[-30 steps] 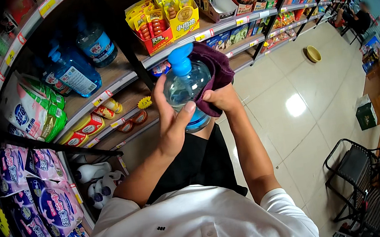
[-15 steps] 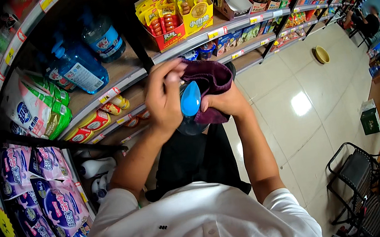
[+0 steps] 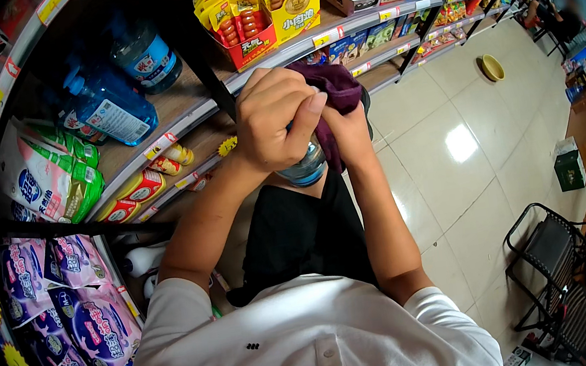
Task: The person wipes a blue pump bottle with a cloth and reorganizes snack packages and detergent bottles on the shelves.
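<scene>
In front of my body I have a clear pump bottle [image 3: 308, 169] with blue at its lower part; its blue pump head is now covered by my fingers. My left hand [image 3: 271, 120] is closed over the bottle's top, knuckles up. A dark purple cloth [image 3: 330, 83] is bunched up past my right hand [image 3: 350, 135], and a strip of it hangs down along the bottle. That right hand is closed on the cloth at the bottle's right side; some of its fingers are hidden.
Blue pump bottles [image 3: 108, 107] stand on the shelf ahead left, beside snack boxes [image 3: 256, 40]. Pink-purple packs [image 3: 95, 320] fill the lower left shelf. On the tiled floor [image 3: 449, 185] are a yellow bowl [image 3: 492, 68] and black folding chairs [image 3: 550, 253]. A person [image 3: 565, 28] is far right.
My left hand has moved over the bottle's top and covers the blue pump head. The cloth has shifted and now hangs along the bottle's right side.
</scene>
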{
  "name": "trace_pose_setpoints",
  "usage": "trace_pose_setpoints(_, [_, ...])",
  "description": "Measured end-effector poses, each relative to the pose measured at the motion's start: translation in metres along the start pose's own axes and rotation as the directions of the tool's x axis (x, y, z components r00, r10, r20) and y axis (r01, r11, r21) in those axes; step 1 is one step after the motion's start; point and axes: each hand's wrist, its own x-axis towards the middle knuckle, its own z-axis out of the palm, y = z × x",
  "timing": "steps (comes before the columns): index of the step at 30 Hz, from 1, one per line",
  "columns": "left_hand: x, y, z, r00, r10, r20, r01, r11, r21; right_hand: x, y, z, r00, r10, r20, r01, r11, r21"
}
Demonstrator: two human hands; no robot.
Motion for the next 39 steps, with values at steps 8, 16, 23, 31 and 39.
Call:
trace_pose_setpoints(8, [0.022,-0.012,0.026,0.921,-0.381,-0.084,0.385,0.922,0.039,-0.012,-0.012,-0.009,0.993,-0.118,-0.018,0.111,0.971,-0.213])
trace_pose_setpoints(16, [0.041,-0.069,0.052,0.722,-0.692,0.001,0.689,0.72,-0.083,-0.002,0.016,-0.009,0.969,-0.247,0.001,0.23,0.903,-0.364])
trace_pose_setpoints(23, [0.032,-0.074,0.037,0.751,-0.604,0.267,0.659,0.708,-0.252,-0.017,0.069,-0.038,0.982,-0.154,0.106,0.166,0.979,-0.117])
trace_pose_setpoints(31, [0.001,-0.073,0.029,0.748,-0.465,0.474,0.639,0.698,-0.323,-0.051,0.094,-0.046,0.996,0.057,0.075,-0.058,0.998,0.012])
trace_pose_setpoints(39, [-0.002,-0.058,0.018,0.69,-0.535,0.488,0.696,0.676,-0.242,-0.039,0.068,-0.034,0.993,-0.1,0.057,0.092,0.988,0.127])
